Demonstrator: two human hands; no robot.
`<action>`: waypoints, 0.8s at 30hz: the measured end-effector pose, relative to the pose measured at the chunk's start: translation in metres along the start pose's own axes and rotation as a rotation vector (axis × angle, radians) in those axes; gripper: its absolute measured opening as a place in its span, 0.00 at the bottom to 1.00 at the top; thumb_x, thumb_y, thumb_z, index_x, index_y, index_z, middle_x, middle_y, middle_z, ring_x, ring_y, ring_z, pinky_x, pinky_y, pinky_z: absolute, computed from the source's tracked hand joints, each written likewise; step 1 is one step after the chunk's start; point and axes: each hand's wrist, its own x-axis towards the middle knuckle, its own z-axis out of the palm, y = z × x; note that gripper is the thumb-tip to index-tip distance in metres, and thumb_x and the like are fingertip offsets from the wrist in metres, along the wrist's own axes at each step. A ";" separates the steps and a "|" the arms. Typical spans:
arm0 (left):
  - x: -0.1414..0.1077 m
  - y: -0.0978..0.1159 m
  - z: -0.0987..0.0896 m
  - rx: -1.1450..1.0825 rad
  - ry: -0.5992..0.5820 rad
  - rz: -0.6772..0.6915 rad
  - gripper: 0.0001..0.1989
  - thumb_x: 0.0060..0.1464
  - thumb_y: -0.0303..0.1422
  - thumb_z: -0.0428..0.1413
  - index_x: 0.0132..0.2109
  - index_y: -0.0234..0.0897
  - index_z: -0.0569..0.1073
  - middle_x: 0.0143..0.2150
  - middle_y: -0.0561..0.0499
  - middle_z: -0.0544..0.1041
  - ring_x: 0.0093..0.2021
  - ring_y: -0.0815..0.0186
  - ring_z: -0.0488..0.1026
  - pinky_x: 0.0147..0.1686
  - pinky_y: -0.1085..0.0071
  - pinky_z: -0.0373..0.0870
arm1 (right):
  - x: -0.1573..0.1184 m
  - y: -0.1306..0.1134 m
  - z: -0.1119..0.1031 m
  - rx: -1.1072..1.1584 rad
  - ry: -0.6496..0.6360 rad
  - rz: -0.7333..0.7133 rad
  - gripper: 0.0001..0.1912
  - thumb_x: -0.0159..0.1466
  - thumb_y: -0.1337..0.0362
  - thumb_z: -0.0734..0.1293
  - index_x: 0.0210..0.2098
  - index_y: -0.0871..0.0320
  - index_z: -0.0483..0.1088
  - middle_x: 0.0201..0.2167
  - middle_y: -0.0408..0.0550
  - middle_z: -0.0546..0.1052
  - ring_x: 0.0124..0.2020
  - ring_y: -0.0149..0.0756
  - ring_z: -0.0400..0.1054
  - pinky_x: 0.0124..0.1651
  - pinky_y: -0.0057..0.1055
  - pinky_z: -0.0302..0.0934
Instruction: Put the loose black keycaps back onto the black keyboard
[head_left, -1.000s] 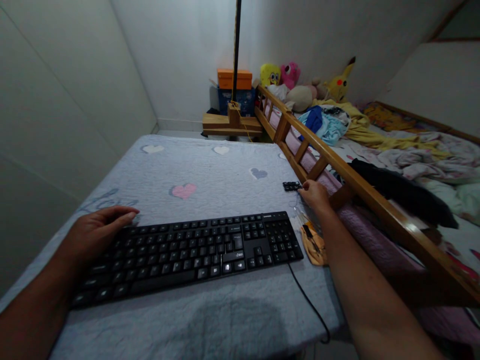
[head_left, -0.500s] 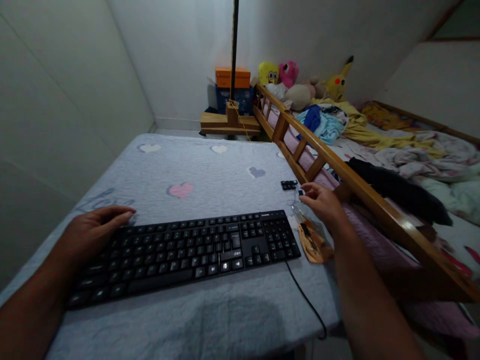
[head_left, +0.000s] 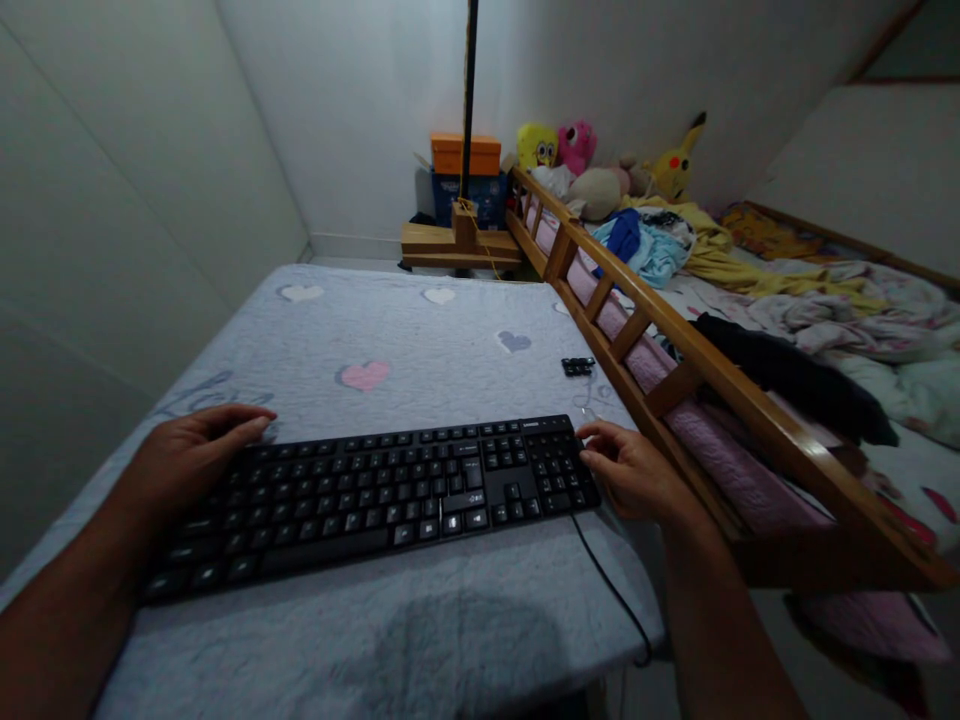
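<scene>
The keyboard [head_left: 420, 490] lies between the half-curled left hand [head_left: 187, 447] and right hand [head_left: 630, 472], whose grips I cannot tell, small black pieces [head_left: 577, 367] lie beyond the right one, and this fingertip step seems to need gentle, exact aim.

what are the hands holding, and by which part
Cannot be told: the right hand has its fingertips at the right edge of the keyboard, the left hand is at its left end.

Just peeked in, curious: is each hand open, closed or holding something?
Left hand: curled beside the keyboard; any hold unclear.
Right hand: fingers bent at the keyboard's right end; any hold unclear.
</scene>
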 end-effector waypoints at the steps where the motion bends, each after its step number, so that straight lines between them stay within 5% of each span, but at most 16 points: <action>1: 0.001 -0.002 0.000 -0.003 0.002 0.014 0.24 0.38 0.51 0.59 0.39 0.39 0.80 0.41 0.47 0.83 0.44 0.52 0.77 0.45 0.62 0.71 | 0.000 0.000 0.000 -0.007 0.004 0.000 0.14 0.59 0.60 0.66 0.43 0.57 0.73 0.27 0.41 0.72 0.30 0.33 0.68 0.33 0.28 0.59; 13: 0.003 -0.005 0.000 0.003 -0.011 0.008 0.26 0.39 0.51 0.59 0.41 0.39 0.80 0.43 0.47 0.82 0.47 0.51 0.76 0.50 0.60 0.68 | -0.005 -0.024 0.007 -0.436 0.076 -0.009 0.13 0.60 0.62 0.62 0.41 0.58 0.73 0.27 0.46 0.75 0.30 0.37 0.69 0.34 0.31 0.58; 24: 0.002 -0.002 0.002 0.013 0.003 0.013 0.24 0.39 0.51 0.58 0.39 0.39 0.80 0.42 0.48 0.83 0.46 0.52 0.77 0.50 0.59 0.69 | -0.007 -0.017 0.015 -0.602 0.138 -0.108 0.12 0.62 0.66 0.62 0.43 0.60 0.73 0.34 0.50 0.75 0.35 0.38 0.69 0.41 0.32 0.59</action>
